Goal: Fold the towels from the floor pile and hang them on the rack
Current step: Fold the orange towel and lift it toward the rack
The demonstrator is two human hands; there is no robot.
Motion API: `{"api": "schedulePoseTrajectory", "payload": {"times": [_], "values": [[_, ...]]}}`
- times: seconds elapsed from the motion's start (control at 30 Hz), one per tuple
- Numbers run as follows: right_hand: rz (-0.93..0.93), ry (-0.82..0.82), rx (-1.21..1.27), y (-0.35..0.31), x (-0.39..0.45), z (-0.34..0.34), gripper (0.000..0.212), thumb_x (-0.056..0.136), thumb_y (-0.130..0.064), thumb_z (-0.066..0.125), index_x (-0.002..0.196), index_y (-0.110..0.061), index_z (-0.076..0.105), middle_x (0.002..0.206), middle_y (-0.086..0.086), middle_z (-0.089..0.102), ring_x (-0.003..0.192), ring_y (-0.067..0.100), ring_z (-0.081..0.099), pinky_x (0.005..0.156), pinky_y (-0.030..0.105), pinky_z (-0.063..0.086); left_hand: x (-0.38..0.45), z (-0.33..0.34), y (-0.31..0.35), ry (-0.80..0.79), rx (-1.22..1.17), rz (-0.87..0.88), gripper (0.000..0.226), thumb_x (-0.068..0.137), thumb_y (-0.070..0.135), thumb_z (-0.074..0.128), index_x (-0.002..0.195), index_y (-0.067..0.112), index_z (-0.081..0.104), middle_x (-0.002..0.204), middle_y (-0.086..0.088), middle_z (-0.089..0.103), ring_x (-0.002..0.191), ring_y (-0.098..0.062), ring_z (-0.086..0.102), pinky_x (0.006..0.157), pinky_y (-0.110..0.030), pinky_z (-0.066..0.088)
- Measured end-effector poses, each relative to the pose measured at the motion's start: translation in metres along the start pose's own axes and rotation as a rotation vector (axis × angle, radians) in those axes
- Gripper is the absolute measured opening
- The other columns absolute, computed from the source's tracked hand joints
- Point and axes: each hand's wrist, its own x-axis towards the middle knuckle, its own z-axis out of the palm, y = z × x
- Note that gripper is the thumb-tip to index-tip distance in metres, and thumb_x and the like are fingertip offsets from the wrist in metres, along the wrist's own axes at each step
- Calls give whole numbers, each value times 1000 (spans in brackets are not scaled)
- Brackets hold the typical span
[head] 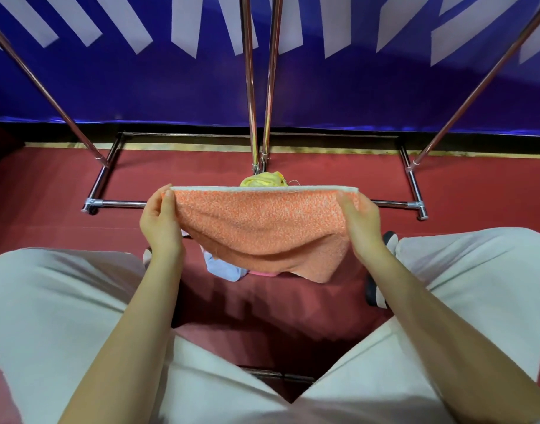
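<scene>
Orange towel [262,228] stretched taut in mid-air: left hand [160,223] pinches its left corner, right hand [362,224] grips its right edge. It hides most of the floor pile: yellow towel [262,179] beyond, blue cloth [224,269] beneath. Rack base [121,204] behind.

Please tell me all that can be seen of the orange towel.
The orange towel looks like nubbly terry cloth with a pale top edge. It hangs in the air, stretched level between the two hands, its middle sagging. The left hand pinches one end; the right hand grips the other. It touches neither the floor nor the rack.
</scene>
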Motion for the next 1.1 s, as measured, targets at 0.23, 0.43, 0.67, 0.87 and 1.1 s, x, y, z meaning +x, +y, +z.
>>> {"api": "schedulePoseTrajectory", "payload": {"times": [0.23,0.43,0.67,0.87,1.1], "values": [[-13,31,72,-10,5,-7,16,93,-17,58,79,-8,57,70,7,49,69,16,43,59,26,34,-6,7,-4,-19,208,157,19,98,18,48,109,13,64,101,11,62,86,14,55,78,-1,37],[-25,55,67,-13,14,-11,17,91,-21,57,77,-12,54,72,9,42,67,18,37,62,29,30,-12,14,-3,-19,310,168,22,100,25,46,112,15,62,100,12,61,90,-1,53,70,2,33],[105,68,104,-9,16,-1,32,90,-17,53,63,-19,36,60,-2,32,57,11,30,56,28,24,-1,19,-8,-69,143,-299,26,80,38,55,94,19,66,75,6,56,76,-19,55,70,-35,52],[352,134,241,-2,18,17,44,95,-14,50,129,12,44,85,-3,53,79,13,51,66,28,40,-21,34,2,-101,-125,-554,39,90,14,57,128,9,54,97,-5,60,81,-17,59,59,-24,52],[198,1,52,-6,-1,49,14,88,-19,50,80,-19,60,79,0,62,80,24,59,77,36,46,-55,47,20,-228,-144,-555,11,97,20,55,86,19,59,77,2,60,71,-8,56,64,-23,49]]}}
